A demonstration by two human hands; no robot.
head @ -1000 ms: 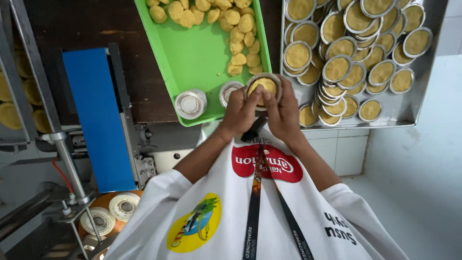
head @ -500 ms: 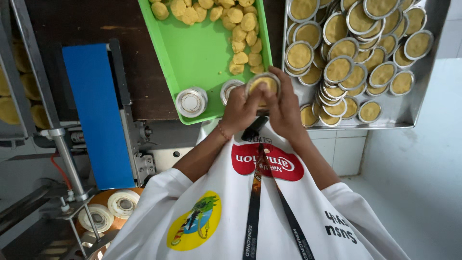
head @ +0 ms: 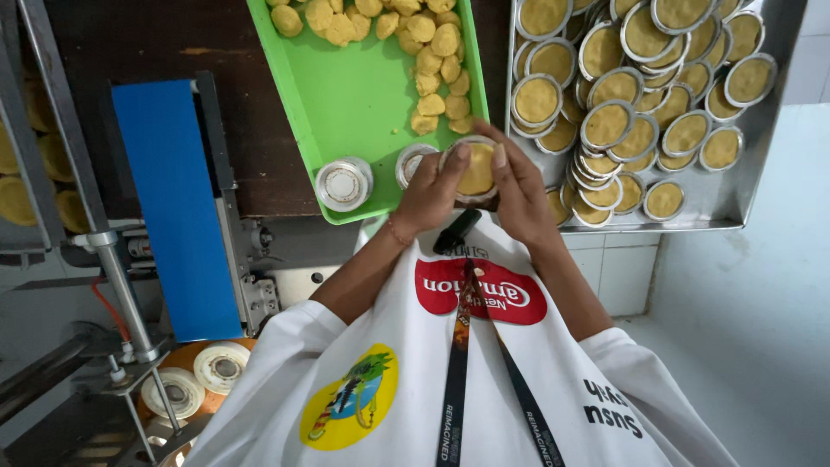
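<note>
Dough balls (head: pixel 432 52) in tray (head: pixel 346 104), left of pan (head: pixel 752 164) of filled moulds (head: pixel 609 121).

Both hands, the left hand (head: pixel 430 192) and the right hand (head: pixel 519 192), cup a round foil tin (head: pixel 475 169) filled with yellow dough, thumbs pressing its top; behind lies a green tray (head: pixel 354 95) of dough balls (head: pixel 432 52); to the right, a metal tray (head: pixel 735 195) of filled tins (head: pixel 640 95); on the left, a blue conveyor belt (head: pixel 177 207) on the dark counter (head: pixel 156 39).

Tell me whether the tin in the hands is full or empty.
Full: yellow dough covers the tin, pressed by both thumbs of the left hand and right hand.
</note>
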